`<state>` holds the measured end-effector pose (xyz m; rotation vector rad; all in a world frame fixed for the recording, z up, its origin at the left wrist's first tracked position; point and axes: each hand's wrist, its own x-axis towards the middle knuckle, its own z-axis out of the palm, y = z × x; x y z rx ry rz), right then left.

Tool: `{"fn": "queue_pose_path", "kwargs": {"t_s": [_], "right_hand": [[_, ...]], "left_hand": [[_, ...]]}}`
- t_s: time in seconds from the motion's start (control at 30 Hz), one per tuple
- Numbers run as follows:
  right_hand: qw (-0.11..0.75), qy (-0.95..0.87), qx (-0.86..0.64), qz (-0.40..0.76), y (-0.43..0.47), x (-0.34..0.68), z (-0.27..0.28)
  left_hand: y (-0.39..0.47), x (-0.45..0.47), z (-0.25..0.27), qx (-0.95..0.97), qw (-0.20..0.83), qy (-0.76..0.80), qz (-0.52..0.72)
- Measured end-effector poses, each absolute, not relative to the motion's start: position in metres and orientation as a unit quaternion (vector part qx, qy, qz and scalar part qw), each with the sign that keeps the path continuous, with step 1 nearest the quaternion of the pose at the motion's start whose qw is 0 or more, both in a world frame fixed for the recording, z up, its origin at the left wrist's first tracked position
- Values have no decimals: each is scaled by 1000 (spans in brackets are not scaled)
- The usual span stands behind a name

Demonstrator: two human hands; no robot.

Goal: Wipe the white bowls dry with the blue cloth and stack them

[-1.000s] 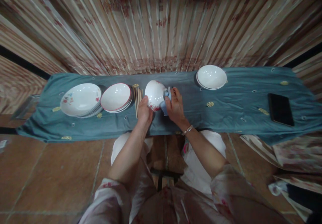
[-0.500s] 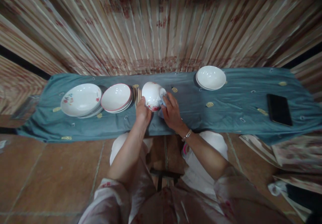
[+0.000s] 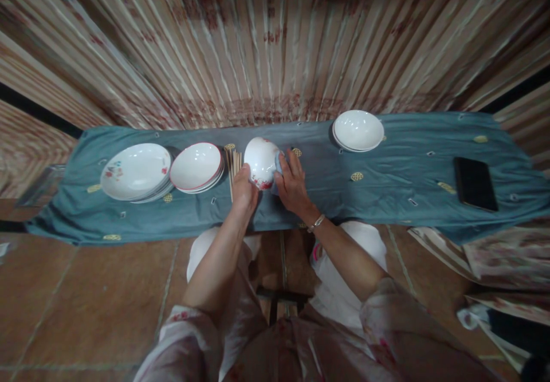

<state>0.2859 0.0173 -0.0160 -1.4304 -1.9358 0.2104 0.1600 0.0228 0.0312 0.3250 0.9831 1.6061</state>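
— What is being held, and where?

— A white bowl point(image 3: 260, 161) with a red pattern near its rim is being held between both hands, tipped on its side, just above the blue-green cloth point(image 3: 387, 193) that is covering the long surface; it is being kept near the middle of the surface, slightly toward the left.

— How are the fingers being placed?

— The left hand point(image 3: 244, 190) is being pressed against the near side of the bowl, its fingers being curled around the bowl; the right hand point(image 3: 292, 184) is being held against the bowl's right side, its fingers being closed on a small pale blue rag point(image 3: 278, 163), of which only a corner is being shown between hand and bowl.

— What is lying around it?

— A bundle of chopsticks point(image 3: 233, 167) is lying just beside the bowl on its left; further left, a stack of red-rimmed dishes point(image 3: 196, 167) is sitting next to a stack of wider plates point(image 3: 135, 171) with small flower marks; well apart on the right, a few white bowls point(image 3: 358, 130) are being kept stacked; a black phone point(image 3: 475, 184) is lying flat near the far right end; a bracelet point(image 3: 315, 222) is being worn on the right wrist; a striped curtain point(image 3: 275, 44) is hanging behind the surface.
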Motion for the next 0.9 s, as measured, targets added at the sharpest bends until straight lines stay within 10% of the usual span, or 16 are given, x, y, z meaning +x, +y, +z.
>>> {"fn": "queue_pose_path", "kwargs": {"t_s": [0.9], "right_hand": [[388, -768, -499, 99, 0, 292, -12]], "left_hand": [[24, 162, 37, 117, 562, 444, 688]]}}
